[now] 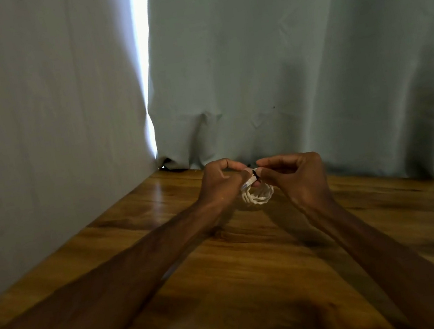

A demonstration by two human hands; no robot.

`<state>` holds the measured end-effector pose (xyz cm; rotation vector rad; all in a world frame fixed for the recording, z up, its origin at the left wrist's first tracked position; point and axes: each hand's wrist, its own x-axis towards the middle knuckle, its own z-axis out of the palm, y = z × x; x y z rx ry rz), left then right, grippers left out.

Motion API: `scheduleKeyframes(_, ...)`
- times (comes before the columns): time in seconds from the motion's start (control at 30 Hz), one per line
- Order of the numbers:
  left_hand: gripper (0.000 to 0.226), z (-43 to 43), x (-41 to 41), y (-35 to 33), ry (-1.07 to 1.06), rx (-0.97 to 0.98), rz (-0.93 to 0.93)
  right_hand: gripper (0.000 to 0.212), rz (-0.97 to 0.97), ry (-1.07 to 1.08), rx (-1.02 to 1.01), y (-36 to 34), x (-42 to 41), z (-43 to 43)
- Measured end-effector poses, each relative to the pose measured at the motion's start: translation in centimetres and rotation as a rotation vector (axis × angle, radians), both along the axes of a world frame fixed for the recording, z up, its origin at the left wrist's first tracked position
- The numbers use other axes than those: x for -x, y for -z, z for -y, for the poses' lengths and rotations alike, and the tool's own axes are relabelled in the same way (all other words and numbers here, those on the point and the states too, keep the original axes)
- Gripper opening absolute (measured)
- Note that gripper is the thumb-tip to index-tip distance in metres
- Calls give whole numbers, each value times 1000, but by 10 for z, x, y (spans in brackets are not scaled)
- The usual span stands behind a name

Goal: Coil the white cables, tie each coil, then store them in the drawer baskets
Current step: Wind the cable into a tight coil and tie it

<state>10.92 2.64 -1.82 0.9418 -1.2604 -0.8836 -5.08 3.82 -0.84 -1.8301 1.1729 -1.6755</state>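
Observation:
A small coil of white cable [260,196] hangs between both hands, just above the wooden table [226,270] near its far edge. My left hand [220,182] grips the top left of the coil. My right hand [297,173] pinches a short dark tie [255,173] at the top of the coil with thumb and forefinger. The lower loops of the coil show below the fingers; its top is partly hidden by them. No drawer or basket is in view.
Grey-green curtains [293,62] hang right behind the table's far edge, with a bright gap [145,62] between two panels. The left curtain runs along the table's left side. Both forearms stretch across the tabletop.

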Motion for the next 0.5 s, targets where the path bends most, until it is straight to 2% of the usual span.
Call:
scheduleKeyframes(0.27,10,5,0,2,58,26,49,14,-56,-12,-82,-11,6,-1)
scheduleKeyframes(0.4,7,4,1,0,92,-6,-1,13,-67,-22,-110,-17,8,-3)
scheduleKeyframes(0.5,14,1,-2,-2,121,-43,6,13,-70,-46,-113,-21,9,-8)
